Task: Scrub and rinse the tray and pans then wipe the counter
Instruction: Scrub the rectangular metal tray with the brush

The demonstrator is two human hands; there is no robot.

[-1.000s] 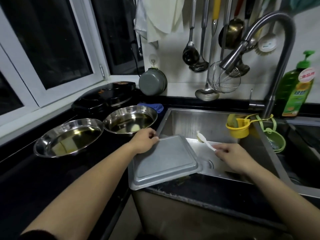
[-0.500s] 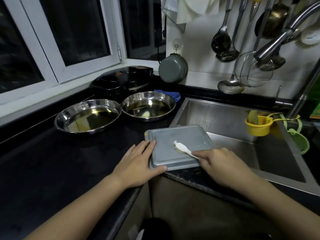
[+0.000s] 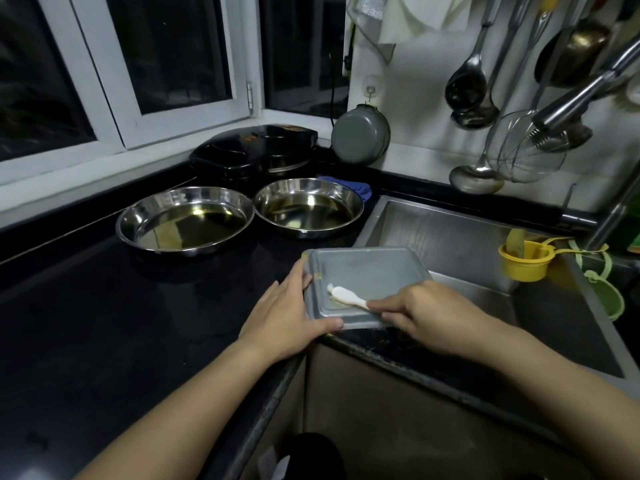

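At the near left corner of the stainless steel sink (image 3: 450, 237), the flat grey rectangular metal tray (image 3: 367, 271) lies upside down, its left part over the black stone counter (image 3: 104, 323) and its right part jutting out over the basin. The left hand (image 3: 287, 317) is on the tray's left edge, fingers laid along that side and the thumb hooked round the near corner, so it holds the tray steady. The right hand (image 3: 433, 315) has its fingers curled tight around the handle of a small white scrubbing brush (image 3: 346, 295), and the brush head is down on the tray's near half, pointing left. Up on the counter, far from the hands, two round shiny steel pans sit side by side, rims just about touching: the left pan (image 3: 185, 220) and the right pan (image 3: 308, 207), both with a yellowish oily film pooled in the bottom. Behind them there's a black electric griddle (image 3: 256, 150) under the window, and a bit of blue cloth (image 3: 356, 188) peeks out past the right pan. On the sink's right side, a yellow plastic cup (image 3: 524, 263) hangs at the rim beside a green strainer (image 3: 606, 292). Ladles and a wire skimmer (image 3: 523, 150) hang on the white wall, with the faucet spout (image 3: 581, 95) crossing in front.
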